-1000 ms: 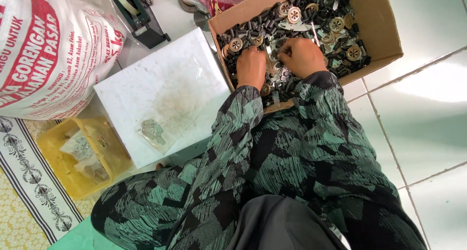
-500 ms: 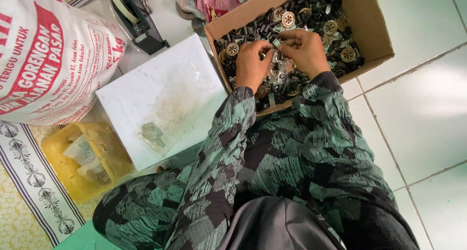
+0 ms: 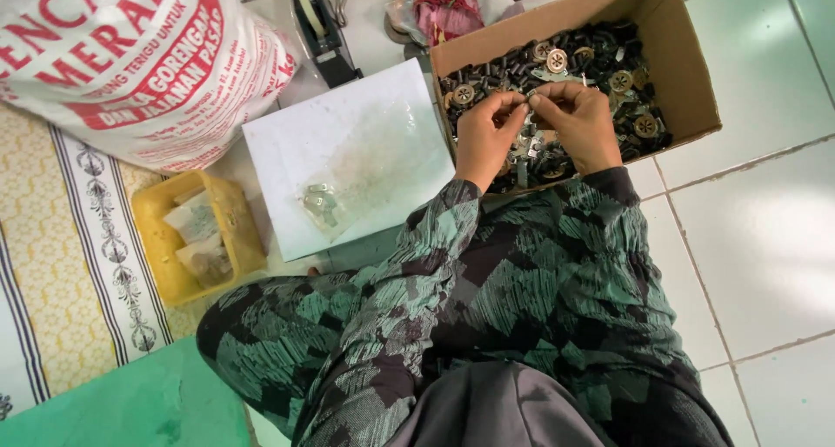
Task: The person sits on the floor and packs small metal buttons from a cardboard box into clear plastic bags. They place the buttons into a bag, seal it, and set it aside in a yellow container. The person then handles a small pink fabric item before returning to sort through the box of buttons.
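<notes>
A cardboard box (image 3: 687,73) on the tiled floor holds several small dark and metal parts (image 3: 600,56), some round like little wheels. My left hand (image 3: 487,134) and my right hand (image 3: 578,121) are held together over the box, fingertips pinching a small metal part (image 3: 529,103) between them. Both arms wear green and black patterned sleeves. What exactly the part is cannot be made out.
A white board (image 3: 348,143) with a small clear bag of parts (image 3: 320,205) lies left of the box. A yellow basket (image 3: 174,203), a big white and red sack (image 3: 130,56), a tape dispenser (image 3: 317,21) and a patterned mat (image 3: 52,264) lie further left.
Both hands have lifted out of the heap of parts and come together, fingertips now meeting on a small metal part above the box.
</notes>
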